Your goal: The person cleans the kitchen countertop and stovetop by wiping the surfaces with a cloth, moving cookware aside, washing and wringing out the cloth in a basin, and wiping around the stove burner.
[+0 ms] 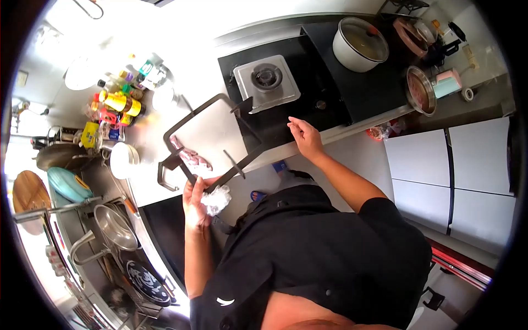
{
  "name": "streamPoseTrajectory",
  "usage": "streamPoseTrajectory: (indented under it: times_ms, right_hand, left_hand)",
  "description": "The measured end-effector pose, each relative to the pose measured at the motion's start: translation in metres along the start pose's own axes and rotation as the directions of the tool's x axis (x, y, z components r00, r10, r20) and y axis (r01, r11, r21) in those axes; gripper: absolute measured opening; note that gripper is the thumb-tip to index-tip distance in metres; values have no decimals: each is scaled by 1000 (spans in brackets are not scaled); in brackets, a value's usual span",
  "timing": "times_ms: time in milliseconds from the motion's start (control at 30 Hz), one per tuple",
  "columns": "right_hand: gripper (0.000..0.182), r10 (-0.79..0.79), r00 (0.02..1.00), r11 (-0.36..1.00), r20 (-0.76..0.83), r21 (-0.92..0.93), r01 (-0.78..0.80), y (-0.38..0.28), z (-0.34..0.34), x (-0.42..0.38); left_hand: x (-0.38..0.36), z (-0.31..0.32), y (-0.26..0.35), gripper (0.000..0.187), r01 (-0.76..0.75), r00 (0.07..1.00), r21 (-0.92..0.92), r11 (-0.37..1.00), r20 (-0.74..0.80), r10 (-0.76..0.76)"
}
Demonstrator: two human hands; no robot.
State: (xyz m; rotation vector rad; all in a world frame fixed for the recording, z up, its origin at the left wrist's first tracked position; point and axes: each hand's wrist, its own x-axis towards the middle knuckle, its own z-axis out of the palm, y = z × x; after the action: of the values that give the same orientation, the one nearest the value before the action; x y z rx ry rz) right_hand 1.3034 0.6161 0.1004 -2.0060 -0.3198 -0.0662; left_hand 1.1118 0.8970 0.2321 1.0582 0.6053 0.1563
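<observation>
My left hand [196, 206] grips the corner of a black stove pan support [250, 157], a square metal grate with prongs, tilted in the air over the counter edge. A crumpled white wad [216, 199], perhaps paper or plastic, is against the fingers of the same hand. My right hand [306, 137] holds nothing, its fingers stretched out beside the front of the black gas stove [305, 63]. The stove's burner [267, 77] sits bare on a square silver tray [247, 80]. Behind the grate, a pinkish cloth or packet [192, 157] lies on the white counter.
A white lidded pot [356, 52] and a metal bowl [421, 91] stand to the right of the burner. Several sauce bottles [118, 102] and white bowls [124, 160] line the left counter. A sink with a colander [116, 226] is lower left; white cabinets [421, 159] are right.
</observation>
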Motion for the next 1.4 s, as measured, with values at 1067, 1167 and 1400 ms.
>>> streamPoseTrajectory:
  times_ms: [1067,1167,1400]
  right_hand:
    - [29,190,982,965,21,182,-190,55,-71,39]
    - [29,181,980,961,86,198,-195,51,-61,48]
    - [30,103,957,974,271,169,-153,29,-40,71]
  left_hand:
    - [162,91,-33,26,178,964,-81,981,212,-157]
    - [137,56,-33,23,116,990,-91,989,90,-108]
    - [111,5,-67,23,53,988,-96,994,-137,-66]
